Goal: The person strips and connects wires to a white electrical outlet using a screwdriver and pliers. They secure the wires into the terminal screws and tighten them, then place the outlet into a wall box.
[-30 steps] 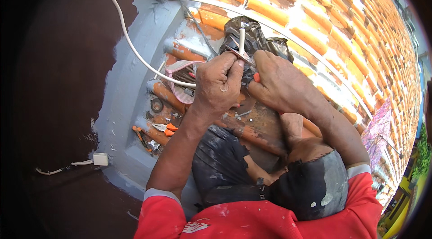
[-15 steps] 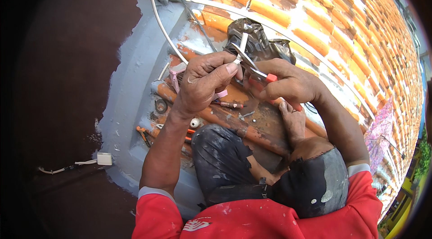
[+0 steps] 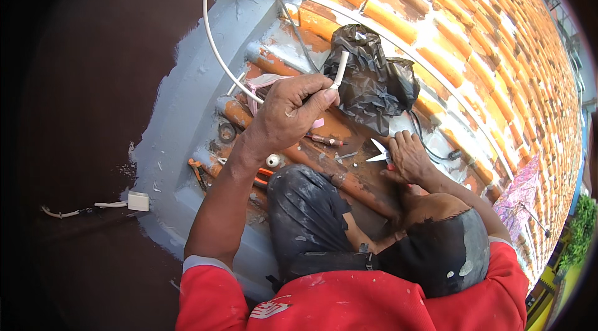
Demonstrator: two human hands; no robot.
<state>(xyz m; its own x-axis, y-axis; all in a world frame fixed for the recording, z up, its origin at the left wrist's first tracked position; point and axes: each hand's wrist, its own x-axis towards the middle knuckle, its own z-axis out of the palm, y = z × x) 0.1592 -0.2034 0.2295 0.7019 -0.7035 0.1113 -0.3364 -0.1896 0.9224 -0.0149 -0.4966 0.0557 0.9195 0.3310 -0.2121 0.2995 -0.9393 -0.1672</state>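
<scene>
My left hand (image 3: 293, 110) is closed on a white cable (image 3: 341, 69), whose short end sticks up past my thumb. Low at the right, beside my knee, my right hand (image 3: 406, 159) grips scissors (image 3: 379, 155) with pale blades, slightly parted, and red handles. A crumpled black plastic bag (image 3: 367, 81) lies beyond my hands, with a pink pouch (image 3: 268, 80) partly hidden behind my left hand. On the tiles between my hands are a small tool (image 3: 324, 141), a white round piece (image 3: 273, 160) and orange-handled pliers (image 3: 262, 176).
Sloping orange roof tiles (image 3: 467, 44) spread right, crossed by a long pale conduit (image 3: 389, 34). A painted grey ledge (image 3: 171, 138) borders a dark wall (image 3: 93, 81) with a white junction box (image 3: 137, 201). A dark ring (image 3: 227, 132) and pink crumpled material (image 3: 520, 197) also lie there.
My right hand has pulled the scissors away from the cable and lowered them down and right toward the tiles. My left hand still holds the cable, slightly farther right in view.
</scene>
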